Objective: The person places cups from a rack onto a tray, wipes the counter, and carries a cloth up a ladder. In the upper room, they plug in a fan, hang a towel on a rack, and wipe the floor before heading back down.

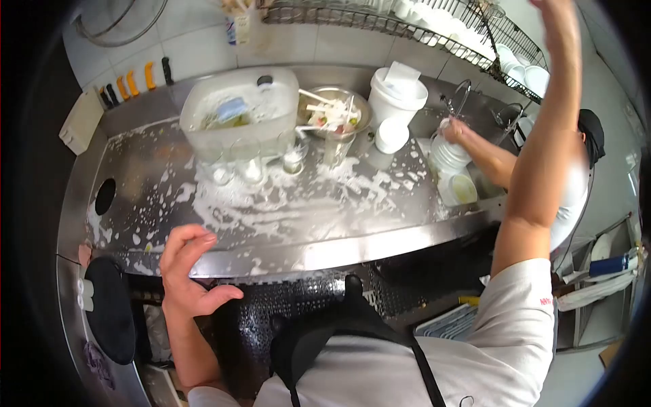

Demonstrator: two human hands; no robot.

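Observation:
My left hand [192, 271] hovers at the counter's front edge, fingers apart and curved, with nothing in it. My right arm stretches up to the top right, and my right hand [557, 20] is cut off by the frame's edge, its fingers out of sight. On the steel counter [291, 220], streaked with suds, stands a translucent tub [237, 139] of soapy water with a blue cloth [232, 108] inside. Several clear glasses stand before it. Beside it a metal bowl [359, 112] holds food scraps, with a clear glass [337, 149] in front.
A white bucket [397, 102] stands right of the bowl. A co-worker's hand [458, 130] touches stacked white dishes [449, 156] at the sink. Overhead, a wire rack [380, 26] holds white crockery. Knives [132, 83] hang on the left wall. A round black seat [110, 308] is at lower left.

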